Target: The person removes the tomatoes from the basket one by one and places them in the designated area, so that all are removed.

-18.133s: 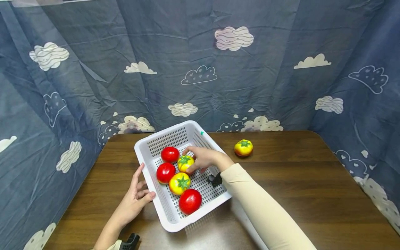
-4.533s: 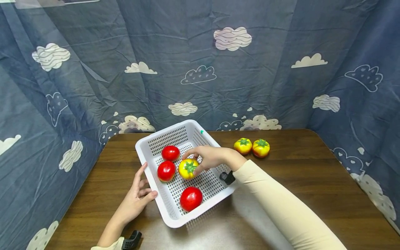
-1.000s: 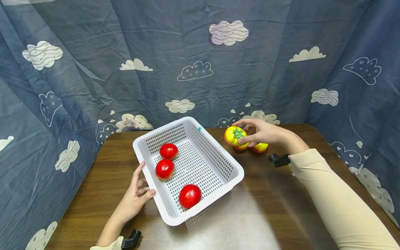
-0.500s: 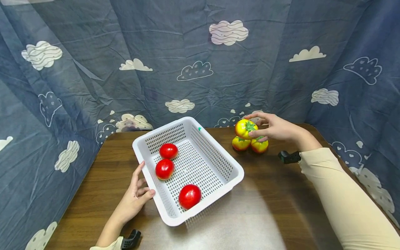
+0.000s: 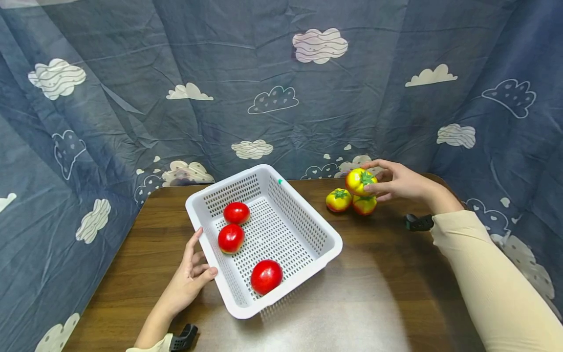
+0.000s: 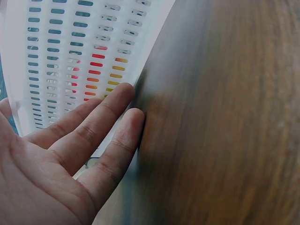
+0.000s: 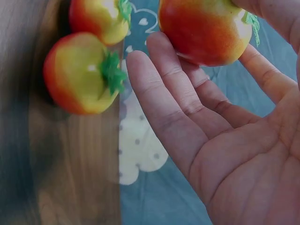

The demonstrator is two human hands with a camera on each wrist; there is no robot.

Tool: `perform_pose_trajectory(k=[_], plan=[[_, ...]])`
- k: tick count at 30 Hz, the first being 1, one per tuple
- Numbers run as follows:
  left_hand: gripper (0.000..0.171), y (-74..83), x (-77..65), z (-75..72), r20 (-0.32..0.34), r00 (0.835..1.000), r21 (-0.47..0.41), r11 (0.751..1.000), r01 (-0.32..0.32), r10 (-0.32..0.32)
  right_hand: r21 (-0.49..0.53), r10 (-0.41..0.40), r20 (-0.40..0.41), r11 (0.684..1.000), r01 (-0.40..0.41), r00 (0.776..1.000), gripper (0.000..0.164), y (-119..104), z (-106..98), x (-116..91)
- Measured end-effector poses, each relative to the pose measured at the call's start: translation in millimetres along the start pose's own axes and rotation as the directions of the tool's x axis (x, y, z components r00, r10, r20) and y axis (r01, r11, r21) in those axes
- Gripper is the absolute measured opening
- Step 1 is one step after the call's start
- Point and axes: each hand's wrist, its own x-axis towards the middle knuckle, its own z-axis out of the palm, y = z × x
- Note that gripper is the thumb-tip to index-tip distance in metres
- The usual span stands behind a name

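In the head view, my right hand (image 5: 402, 183) pinches a yellow-and-red tomato (image 5: 360, 181) between thumb and fingers. It is held up over two like tomatoes on the table, a left one (image 5: 338, 200) and a right one (image 5: 364, 204). The right wrist view shows the held tomato (image 7: 204, 30) clear of both, its red underside facing the camera. My left hand (image 5: 186, 278) rests against the left side of a white perforated basket (image 5: 281, 298). In the left wrist view its fingers (image 6: 105, 140) lie extended along the slotted wall. Three smooth red fruits, one of them (image 5: 266, 276) nearest me, lie in the basket.
The brown wooden table (image 5: 352, 313) ends at a blue-grey curtain (image 5: 281, 132) with cloud prints, close behind the tomatoes. Black straps with small devices sit on both wrists. The basket stands at an angle, left of the tomatoes.
Earlier, two yellow tomatoes left the basket and one came to lie beside the first on the table. Over the last second the right hand moved the held tomato rightward. The left hand stayed put.
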Motion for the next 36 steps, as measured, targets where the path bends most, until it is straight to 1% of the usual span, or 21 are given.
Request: perform_pose_trajectory(k=[13, 17, 24, 31, 36], plan=[[0.1, 1.2, -0.1, 0.2, -0.003, 1.0, 0.005, 1.0, 0.008, -0.008, -0.006, 0.037, -0.074, 0.999, -0.037, 0.997, 0.07, 34, -15, -9], [0.1, 1.2, 0.1, -0.1, -0.003, 1.0, 0.008, 1.0, 0.004, -0.004, 0.014, 0.05, -0.077, 0.999, -0.049, 0.996, 0.071, 42, -18, -12], [0.099, 0.5, 0.0, 0.1, -0.003, 1.0, 0.009, 1.0, 0.005, -0.005, 0.089, 0.082, -0.072, 0.993, -0.076, 0.994, 0.075, 59, -16, -12], [0.099, -0.4, 0.4, 0.0, -0.003, 1.0, 0.008, 1.0, -0.01, 0.01, 0.077, 0.097, -0.095, 0.993, -0.09, 0.991, 0.075, 71, -20, -14], [0.099, -1.5, 0.3, -0.6, -0.002, 1.0, 0.008, 1.0, -0.015, 0.015, 0.091, 0.123, -0.104, 0.989, -0.114, 0.987, 0.076, 77, -20, -17]])
